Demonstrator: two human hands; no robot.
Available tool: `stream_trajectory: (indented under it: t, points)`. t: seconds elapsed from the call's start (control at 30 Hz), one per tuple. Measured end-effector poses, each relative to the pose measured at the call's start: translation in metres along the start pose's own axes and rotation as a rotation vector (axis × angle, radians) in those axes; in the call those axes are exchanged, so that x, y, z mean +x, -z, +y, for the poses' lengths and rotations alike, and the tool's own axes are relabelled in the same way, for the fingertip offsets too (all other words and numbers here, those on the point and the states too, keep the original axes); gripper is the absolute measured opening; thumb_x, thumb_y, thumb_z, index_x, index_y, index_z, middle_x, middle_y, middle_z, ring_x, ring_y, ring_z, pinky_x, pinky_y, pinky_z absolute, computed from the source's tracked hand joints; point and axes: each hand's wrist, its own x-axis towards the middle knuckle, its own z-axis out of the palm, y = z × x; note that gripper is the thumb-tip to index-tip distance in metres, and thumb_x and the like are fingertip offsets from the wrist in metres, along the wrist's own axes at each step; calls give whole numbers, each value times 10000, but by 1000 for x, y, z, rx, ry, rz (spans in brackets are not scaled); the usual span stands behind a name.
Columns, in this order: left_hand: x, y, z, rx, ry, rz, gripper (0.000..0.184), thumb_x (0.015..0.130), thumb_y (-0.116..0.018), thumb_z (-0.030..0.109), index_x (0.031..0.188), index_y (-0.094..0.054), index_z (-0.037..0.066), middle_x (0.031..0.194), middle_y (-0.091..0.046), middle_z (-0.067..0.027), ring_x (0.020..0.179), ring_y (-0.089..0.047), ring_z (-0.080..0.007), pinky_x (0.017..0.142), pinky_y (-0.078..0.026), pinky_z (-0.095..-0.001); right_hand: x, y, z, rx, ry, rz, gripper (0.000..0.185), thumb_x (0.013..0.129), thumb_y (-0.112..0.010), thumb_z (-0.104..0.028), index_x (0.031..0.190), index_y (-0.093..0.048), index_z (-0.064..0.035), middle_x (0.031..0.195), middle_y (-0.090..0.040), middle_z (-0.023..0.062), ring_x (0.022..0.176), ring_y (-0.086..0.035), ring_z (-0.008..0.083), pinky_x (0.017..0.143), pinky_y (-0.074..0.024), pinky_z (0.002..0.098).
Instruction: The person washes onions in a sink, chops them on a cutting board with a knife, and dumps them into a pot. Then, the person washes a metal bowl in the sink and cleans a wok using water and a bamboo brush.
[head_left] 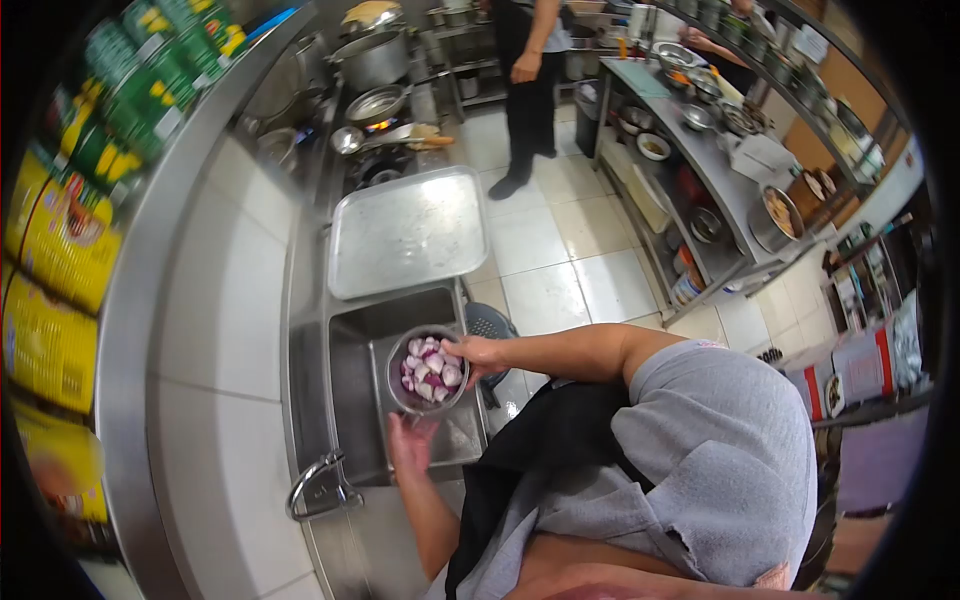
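Note:
A clear round bowl [398,402] of peeled purple-and-white onions [433,370] is above the sink basin [350,440]. My right hand [474,354] grips the bowl's rim on the side towards the stove, with the thumb at the edge. From the opposite side my left hand [410,445] supports the bowl, its fingers partly hidden under and behind the bowl wall. The onions look piled in chunks, some halved. A curved metal faucet [318,488] stands at the sink's edge near my left forearm.
A large metal tray [410,232] lies beside the basin. Past it are a stove with a lit burner [380,125], a pan [376,104] and a large pot [372,60]. Another person [530,80] stands in the aisle. A steel worktable [700,150] holds bowls. Cans [60,260] line the left shelf.

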Motion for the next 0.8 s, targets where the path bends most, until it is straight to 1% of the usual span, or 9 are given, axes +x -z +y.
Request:
stream_trajectory:
  t: [0.17, 0.23, 0.3, 0.4, 0.5, 0.57, 0.6, 0.7, 0.8]
  points:
    - [31, -14, 6, 340, -60, -41, 310, 947, -581, 241, 1192, -535, 55, 1025, -616, -96, 839, -608, -200, 548, -503, -326, -22, 15, 8, -59, 90, -89, 690, 953, -439, -602, 1436, -342, -119, 1326, -547, 185, 1116, -611, 368, 805, -564, 539]
    - [47, -7, 16, 842, -233, -204, 276, 920, -572, 170, 1161, -546, 38, 997, -616, -100, 834, -602, -189, 592, -500, -336, -29, 32, -4, -131, -27, -150, 731, 933, -468, -620, 1444, -322, -117, 1362, -509, 206, 1029, -660, 357, 726, -592, 470]
    - [26, -55, 20, 732, -168, -115, 279, 877, -556, 120, 1135, -549, 15, 990, -610, -113, 819, -591, -188, 641, -491, -331, -62, 40, -20, -104, 61, -104, 756, 922, -491, -622, 1467, -308, -132, 1293, -565, 220, 931, -699, 339, 652, -592, 406]
    - [43, -37, 11, 824, -216, -132, 324, 863, -546, 151, 1138, -536, -21, 999, -603, -128, 853, -591, -221, 699, -486, -333, -107, 97, 2, -98, 178, -17, 717, 934, -508, -580, 1466, -325, -136, 1245, -599, 224, 933, -694, 340, 697, -582, 442]
    - [42, -26, 1, 885, -229, -215, 336, 867, -534, 166, 1143, -531, -27, 1026, -595, -137, 889, -589, -243, 726, -490, -349, -173, 181, 82, -151, 209, 373, 614, 938, -549, -487, 1412, -417, -120, 1166, -640, 205, 932, -687, 307, 762, -564, 476]
    - [37, -25, -1, 923, -224, -264, 345, 870, -526, 176, 1147, -528, -30, 1043, -590, -143, 913, -587, -258, 743, -492, -359, -198, 279, 203, -873, 175, 924, 507, 871, -608, -420, 1211, -607, -43, 1100, -654, 203, 997, -637, 346, 871, -512, 474]
    - [36, -25, -2, 944, -217, -293, 350, 871, -522, 180, 1148, -526, -32, 1052, -587, -145, 924, -587, -266, 752, -493, -365, -241, 295, 255, -981, -25, 1068, 429, 853, -594, -350, 1125, -647, -23, 1140, -642, 217, 1087, -599, 356, 925, -473, 473]
    - [51, -30, -3, 1033, -136, -416, 364, 875, -511, 195, 1154, -521, -38, 1078, -580, -154, 960, -584, -288, 779, -496, -381, -373, 288, 373, -487, -496, 1407, 282, 764, -605, -97, 1007, -687, 22, 986, -690, 222, 904, -674, 345, 763, -534, 451]
    - [14, -113, -67, 1011, -180, -388, 363, 881, -501, 198, 1163, -520, -30, 1122, -561, -158, 1013, -564, -297, 820, -485, -409, -469, 291, 482, -168, -412, 1352, 255, 813, -573, -140, 997, -674, 6, 876, -689, 203, 762, -681, 342, 661, -551, 475]
